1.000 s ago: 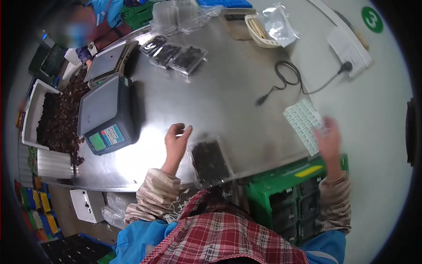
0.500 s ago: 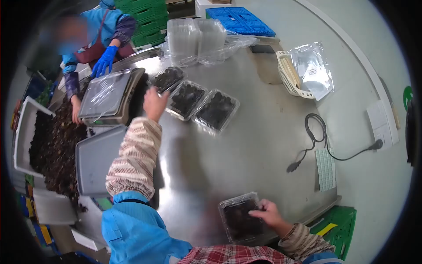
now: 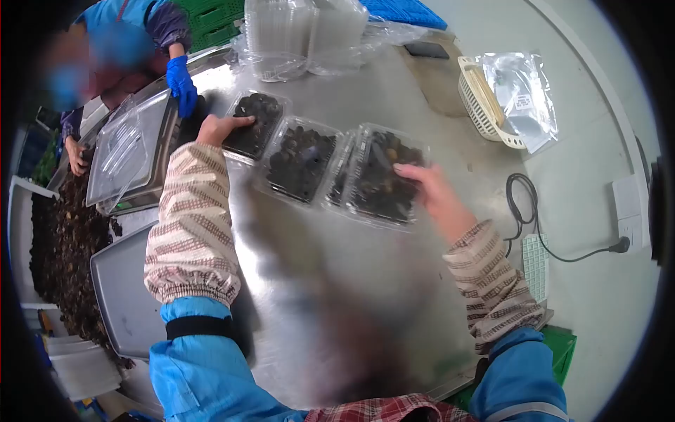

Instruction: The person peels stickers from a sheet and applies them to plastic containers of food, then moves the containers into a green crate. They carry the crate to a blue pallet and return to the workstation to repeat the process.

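Three clear plastic containers of dark, lumpy pieces stand side by side on the metal table. My left hand [image 3: 218,130] grips the left container [image 3: 256,125] by its near left edge, thumb over the contents. The middle container [image 3: 302,160] sits untouched beside it. My right hand [image 3: 441,195] holds a further container [image 3: 383,176] by its right side, thumb on top of the dark pieces. This held one overlaps the right-hand container [image 3: 336,172], which is mostly hidden behind it.
At the left, a co-worker's blue-gloved hand [image 3: 181,84] is beside a lid-topped scale-like box [image 3: 130,151]; their bare hand [image 3: 76,156] is at the dark heap [image 3: 67,260]. A grey tray [image 3: 126,288], stacked clear containers [image 3: 278,35], a white basket [image 3: 485,105] and a cable [image 3: 517,211] lie around.
My right hand has carried its container from the table's near edge forward to the row. My left hand now has its thumb over the left container, which has shifted slightly nearer.
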`<state>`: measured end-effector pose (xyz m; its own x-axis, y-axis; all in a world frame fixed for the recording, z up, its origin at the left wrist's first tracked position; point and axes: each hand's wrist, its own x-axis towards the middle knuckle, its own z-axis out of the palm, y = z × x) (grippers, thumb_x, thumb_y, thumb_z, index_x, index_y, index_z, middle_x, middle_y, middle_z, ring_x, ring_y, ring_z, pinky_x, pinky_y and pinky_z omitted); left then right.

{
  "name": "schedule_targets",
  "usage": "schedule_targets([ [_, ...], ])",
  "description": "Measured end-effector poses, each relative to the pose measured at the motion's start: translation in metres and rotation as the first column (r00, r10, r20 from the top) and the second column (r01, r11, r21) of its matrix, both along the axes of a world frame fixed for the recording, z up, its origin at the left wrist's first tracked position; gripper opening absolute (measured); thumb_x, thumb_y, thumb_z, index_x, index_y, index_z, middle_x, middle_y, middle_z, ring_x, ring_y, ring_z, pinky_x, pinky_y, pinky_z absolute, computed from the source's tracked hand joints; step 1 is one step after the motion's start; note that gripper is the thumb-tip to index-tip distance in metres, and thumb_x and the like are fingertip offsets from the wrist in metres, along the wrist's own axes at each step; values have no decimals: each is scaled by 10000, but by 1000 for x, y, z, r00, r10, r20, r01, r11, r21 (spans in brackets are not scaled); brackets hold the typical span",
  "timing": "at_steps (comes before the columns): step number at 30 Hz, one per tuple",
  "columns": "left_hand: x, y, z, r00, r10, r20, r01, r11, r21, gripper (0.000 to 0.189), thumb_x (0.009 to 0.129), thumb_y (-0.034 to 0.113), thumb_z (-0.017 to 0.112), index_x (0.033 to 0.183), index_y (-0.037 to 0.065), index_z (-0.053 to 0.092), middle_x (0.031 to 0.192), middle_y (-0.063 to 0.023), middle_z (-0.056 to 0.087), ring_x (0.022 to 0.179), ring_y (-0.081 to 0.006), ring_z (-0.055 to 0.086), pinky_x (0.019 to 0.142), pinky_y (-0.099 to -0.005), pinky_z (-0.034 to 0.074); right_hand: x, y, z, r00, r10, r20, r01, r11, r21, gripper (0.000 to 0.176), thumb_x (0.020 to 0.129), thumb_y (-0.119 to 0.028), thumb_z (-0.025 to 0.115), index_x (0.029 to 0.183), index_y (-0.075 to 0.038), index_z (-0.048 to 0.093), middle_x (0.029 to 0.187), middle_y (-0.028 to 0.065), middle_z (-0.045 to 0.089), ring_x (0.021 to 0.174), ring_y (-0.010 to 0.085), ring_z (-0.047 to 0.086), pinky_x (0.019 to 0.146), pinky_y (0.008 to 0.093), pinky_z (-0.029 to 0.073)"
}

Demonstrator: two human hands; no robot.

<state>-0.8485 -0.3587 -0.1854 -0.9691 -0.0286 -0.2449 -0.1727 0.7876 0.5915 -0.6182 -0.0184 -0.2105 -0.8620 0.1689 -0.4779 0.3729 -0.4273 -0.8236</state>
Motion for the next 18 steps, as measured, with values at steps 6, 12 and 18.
schedule_targets([
  [6, 30, -20, 73, 992, -121, 45, 74, 816, 573, 279, 699, 140, 690, 846, -89, 630, 753, -135, 648, 693, -211, 635, 671, -298, 483, 43, 35, 12, 997, 68, -27, -70, 994, -88, 322, 737, -154, 664, 990, 29, 588, 897, 97, 642, 811, 176, 620, 760, 315, 500],
  [12, 81, 48, 27, 916, -348, 201, 178, 800, 572, 406, 693, 224, 707, 948, -80, 620, 857, -123, 656, 771, -196, 613, 766, -286, 457, 33, 30, 6, 996, 75, -38, -81, 980, -183, 340, 748, -211, 668, 1001, 3, 595, 914, 96, 640, 830, 174, 609, 776, 307, 484],
  [18, 149, 81, 12, 865, -406, 293, 27, 622, 782, 374, 783, 202, 628, 1035, -70, 580, 935, -130, 641, 828, -204, 613, 802, -301, 466, 69, 10, 17, 998, 18, -57, -27, 989, -146, 475, 703, -180, 712, 1099, 1, 523, 970, 93, 620, 894, 200, 606, 786, 339, 501],
])
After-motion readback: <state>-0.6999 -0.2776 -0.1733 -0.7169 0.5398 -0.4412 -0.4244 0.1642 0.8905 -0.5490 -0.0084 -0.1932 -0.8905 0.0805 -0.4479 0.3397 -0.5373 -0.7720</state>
